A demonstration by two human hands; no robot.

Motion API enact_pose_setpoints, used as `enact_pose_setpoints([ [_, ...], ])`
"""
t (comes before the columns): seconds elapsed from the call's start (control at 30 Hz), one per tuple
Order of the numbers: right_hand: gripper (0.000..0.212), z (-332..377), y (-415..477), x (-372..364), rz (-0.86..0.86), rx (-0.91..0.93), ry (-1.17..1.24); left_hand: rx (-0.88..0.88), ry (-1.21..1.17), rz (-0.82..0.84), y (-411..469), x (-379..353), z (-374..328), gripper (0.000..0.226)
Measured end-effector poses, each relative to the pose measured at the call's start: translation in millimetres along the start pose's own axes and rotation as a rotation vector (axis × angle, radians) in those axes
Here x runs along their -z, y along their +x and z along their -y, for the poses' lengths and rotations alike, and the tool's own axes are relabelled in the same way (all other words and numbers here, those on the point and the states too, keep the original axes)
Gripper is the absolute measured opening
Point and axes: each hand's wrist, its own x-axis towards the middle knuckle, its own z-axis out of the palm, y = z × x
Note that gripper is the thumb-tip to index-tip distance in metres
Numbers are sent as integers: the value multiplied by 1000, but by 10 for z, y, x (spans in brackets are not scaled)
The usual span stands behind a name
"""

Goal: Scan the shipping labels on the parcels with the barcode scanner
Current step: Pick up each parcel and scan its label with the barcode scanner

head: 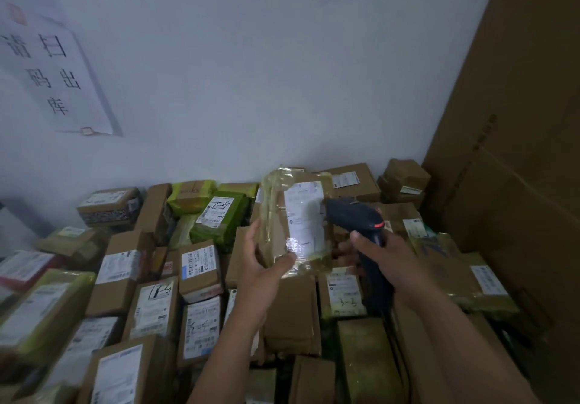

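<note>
My left hand (262, 265) grips the lower left of a brown parcel (276, 215) wrapped in clear tape and holds it upright above the pile. Its white shipping label (303, 215) faces me. My right hand (379, 256) grips the handle of a dark barcode scanner (354, 215) with a red trigger. The scanner's head points left and sits right at the label's right edge. Several more labelled parcels (197, 265) lie below.
Cardboard boxes and green-wrapped packets (219, 215) cover the whole surface up to the white wall (251, 90). A tall cardboard stack (518, 152) rises on the right. A paper sign (56, 71) hangs on the wall at the left.
</note>
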Motion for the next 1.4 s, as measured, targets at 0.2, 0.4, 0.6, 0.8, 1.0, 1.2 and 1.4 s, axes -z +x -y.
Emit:
enact_pose_setpoints([
  [0.2,34,53,-201,189,30,-8,-136,73,72,-168,-39,191,237,99],
  [0.4,53,111,-298,188,111,-29,-110,84,129,-231,-95,281,395,99],
  [0.6,54,142,-347,158,192,-53,-136,87,170,-238,-96,308,441,102],
  [0.8,52,147,-331,143,220,-70,-143,93,206,-229,-84,311,449,103],
  [1.0,48,132,-282,157,222,-72,-143,128,233,-219,-69,283,488,103],
  [1.2,49,84,-184,227,180,-73,-117,157,244,-168,-2,180,505,96],
  [1.4,43,-70,-18,458,-13,-125,-103,260,307,48,31,-258,530,65],
])
